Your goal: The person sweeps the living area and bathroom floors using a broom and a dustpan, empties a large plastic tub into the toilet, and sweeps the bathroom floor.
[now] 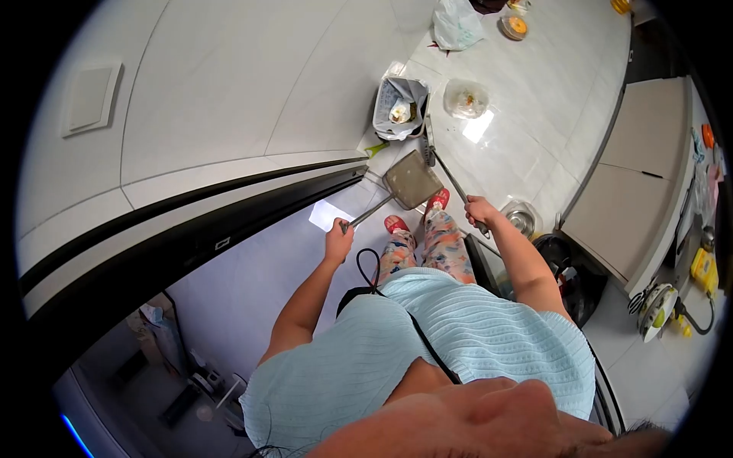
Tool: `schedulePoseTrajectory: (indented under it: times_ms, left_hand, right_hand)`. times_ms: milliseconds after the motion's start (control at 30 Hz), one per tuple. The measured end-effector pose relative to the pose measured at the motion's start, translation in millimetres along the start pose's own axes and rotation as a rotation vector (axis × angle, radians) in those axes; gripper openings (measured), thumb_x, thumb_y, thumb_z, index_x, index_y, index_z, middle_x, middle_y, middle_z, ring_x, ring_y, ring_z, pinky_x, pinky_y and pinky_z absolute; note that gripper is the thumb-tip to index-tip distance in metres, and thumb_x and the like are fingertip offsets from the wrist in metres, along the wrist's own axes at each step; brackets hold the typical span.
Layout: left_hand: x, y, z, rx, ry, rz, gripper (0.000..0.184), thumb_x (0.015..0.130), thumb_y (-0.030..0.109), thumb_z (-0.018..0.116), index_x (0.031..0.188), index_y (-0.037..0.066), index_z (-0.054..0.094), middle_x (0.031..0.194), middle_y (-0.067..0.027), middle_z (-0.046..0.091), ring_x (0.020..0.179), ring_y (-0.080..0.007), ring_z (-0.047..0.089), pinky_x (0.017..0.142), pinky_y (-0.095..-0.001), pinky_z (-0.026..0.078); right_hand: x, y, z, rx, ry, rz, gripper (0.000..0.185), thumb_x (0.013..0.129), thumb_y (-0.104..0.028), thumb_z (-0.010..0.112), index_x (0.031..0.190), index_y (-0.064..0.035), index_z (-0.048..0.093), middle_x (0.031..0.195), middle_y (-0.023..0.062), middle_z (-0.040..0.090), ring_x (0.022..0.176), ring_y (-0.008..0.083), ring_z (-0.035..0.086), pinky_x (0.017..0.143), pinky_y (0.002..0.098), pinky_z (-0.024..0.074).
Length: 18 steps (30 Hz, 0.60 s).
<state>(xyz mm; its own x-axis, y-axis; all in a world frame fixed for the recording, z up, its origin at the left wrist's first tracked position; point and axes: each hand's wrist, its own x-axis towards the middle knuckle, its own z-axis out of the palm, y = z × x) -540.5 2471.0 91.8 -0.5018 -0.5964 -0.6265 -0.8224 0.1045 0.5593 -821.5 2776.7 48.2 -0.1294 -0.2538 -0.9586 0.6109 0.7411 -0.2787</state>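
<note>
My left hand is closed around the thin handle of a greyish-brown dustpan. The pan is held in front of my feet, beside the door frame. My right hand grips the dark handle of a long-handled brush. Its narrow grey head points away from me, between the pan and a lined waste bin. Inside the bin are a white liner and some crumpled rubbish. The brush bristles are hard to make out.
A clear plastic container lies on the tiled floor, with a white plastic bag and a round tub farther off. Metal bowls stand at my right near the cabinet. A black door track runs along the left.
</note>
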Motion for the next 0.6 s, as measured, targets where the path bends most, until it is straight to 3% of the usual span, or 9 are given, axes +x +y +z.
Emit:
schedulePoseTrajectory:
  times_ms: [133, 233, 333, 400, 467, 533, 600]
  left_hand:
    - [25.4, 4.0, 16.9, 0.052, -0.008, 0.056, 0.017, 0.082, 0.017, 0.056, 0.091, 0.004, 0.049, 0.063, -0.0149, 0.059, 0.057, -0.0294, 0.061, 0.055, -0.0378, 0.046]
    - [43.9, 12.8, 34.0, 0.122, -0.020, 0.166, 0.019, 0.081, 0.018, 0.057, 0.091, 0.004, 0.049, 0.071, -0.0200, 0.061, 0.071, -0.0392, 0.061, 0.060, -0.0433, 0.047]
    - [60.1, 30.2, 46.0, 0.217, -0.027, 0.192, 0.020, 0.081, 0.019, 0.058, 0.092, 0.004, 0.049, 0.073, -0.0207, 0.062, 0.073, -0.0397, 0.061, 0.061, -0.0453, 0.047]
    - [73.2, 29.9, 57.6, 0.209, 0.002, 0.246, 0.020, 0.082, 0.020, 0.057, 0.093, 0.005, 0.049, 0.070, -0.0195, 0.061, 0.070, -0.0392, 0.061, 0.060, -0.0445, 0.047]
    - [86.2, 31.5, 72.3, 0.203, 0.038, 0.294, 0.021, 0.082, 0.020, 0.056, 0.094, 0.005, 0.049, 0.067, -0.0183, 0.061, 0.067, -0.0387, 0.061, 0.059, -0.0437, 0.047]
    - [100.4, 33.6, 82.6, 0.177, -0.013, 0.176, 0.023, 0.082, 0.020, 0.057, 0.096, 0.004, 0.048, 0.077, -0.0212, 0.062, 0.073, -0.0408, 0.060, 0.062, -0.0466, 0.047]
    - [109.1, 36.4, 96.8, 0.161, 0.004, 0.128, 0.023, 0.082, 0.020, 0.057, 0.097, 0.005, 0.047, 0.078, -0.0214, 0.062, 0.075, -0.0409, 0.060, 0.064, -0.0468, 0.047]
  right_hand:
    - [10.3, 9.7, 3.5, -0.122, 0.008, -0.043, 0.052, 0.081, -0.006, 0.043, 0.133, -0.0032, 0.038, 0.058, 0.0039, 0.047, 0.041, 0.0113, 0.044, 0.036, 0.0282, 0.0373]
    - [8.9, 32.0, -18.0, -0.243, 0.163, -0.130, 0.057, 0.079, -0.006, 0.044, 0.135, -0.0042, 0.037, 0.060, 0.0058, 0.051, 0.041, 0.0138, 0.045, 0.038, 0.0300, 0.0383]
    - [-5.6, 48.1, -43.7, -0.388, 0.247, -0.238, 0.063, 0.075, -0.008, 0.048, 0.137, -0.0026, 0.033, 0.069, 0.0127, 0.058, 0.046, 0.0189, 0.051, 0.044, 0.0327, 0.0432]
    - [-18.1, 47.9, -60.7, -0.568, 0.513, -0.337, 0.065, 0.075, -0.009, 0.050, 0.136, -0.0006, 0.032, 0.078, 0.0193, 0.060, 0.053, 0.0226, 0.057, 0.051, 0.0339, 0.0468]
    - [-57.7, 4.5, -71.1, -0.397, 0.563, -0.160, 0.064, 0.075, -0.011, 0.052, 0.135, 0.0007, 0.034, 0.087, 0.0246, 0.061, 0.064, 0.0278, 0.062, 0.062, 0.0357, 0.0489]
    - [-9.7, 18.6, -112.1, -0.737, 0.765, -0.346, 0.059, 0.075, -0.012, 0.053, 0.131, 0.0019, 0.040, 0.095, 0.0269, 0.061, 0.083, 0.0344, 0.062, 0.076, 0.0389, 0.0479]
    - [22.6, -11.6, -145.9, -0.683, 0.799, -0.326, 0.041, 0.073, -0.009, 0.048, 0.112, 0.0018, 0.052, 0.075, 0.0228, 0.063, 0.065, 0.0339, 0.063, 0.063, 0.0411, 0.0508]
